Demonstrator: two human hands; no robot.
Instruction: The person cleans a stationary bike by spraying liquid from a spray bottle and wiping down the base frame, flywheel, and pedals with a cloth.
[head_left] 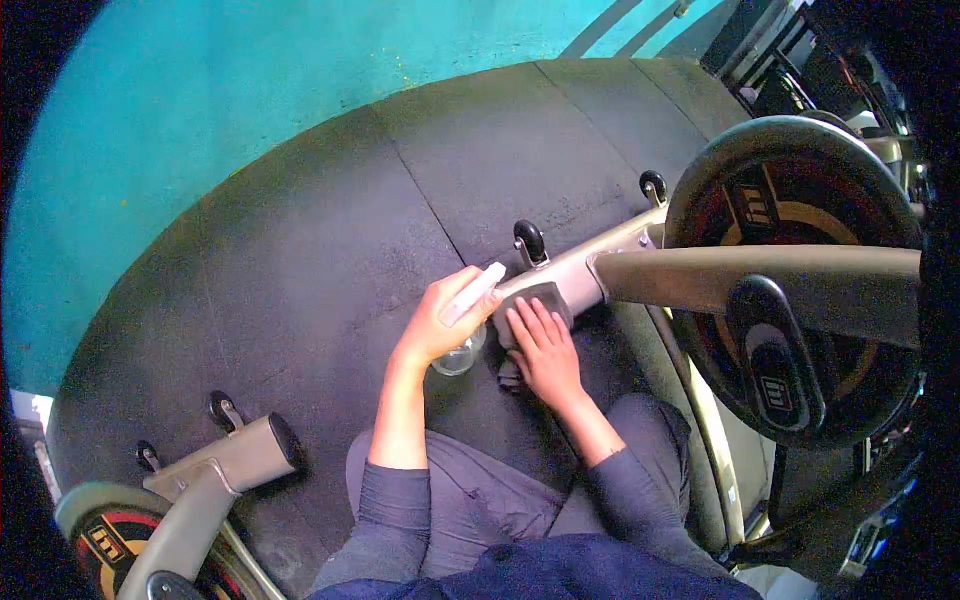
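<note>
In my left hand (443, 318) is a spray bottle (458, 362) with a white trigger head (474, 293) and a clear body, its lower part showing below the palm. My right hand (543, 347) holds a dark grey cloth (546, 299) against the near end of a metallic base tube (577, 278). The fingers lie over the cloth, and part of it hangs below them. A black caster wheel (530, 241) stands on the tube just beyond the cloth.
The tube belongs to an exercise bike with a large flywheel (790, 190) at my right. Another bike's base tube (250, 455) and flywheel (110, 545) are at lower left. Black floor mats (300, 270) meet a turquoise wall (230, 90). My legs (480, 490) are folded beneath my arms.
</note>
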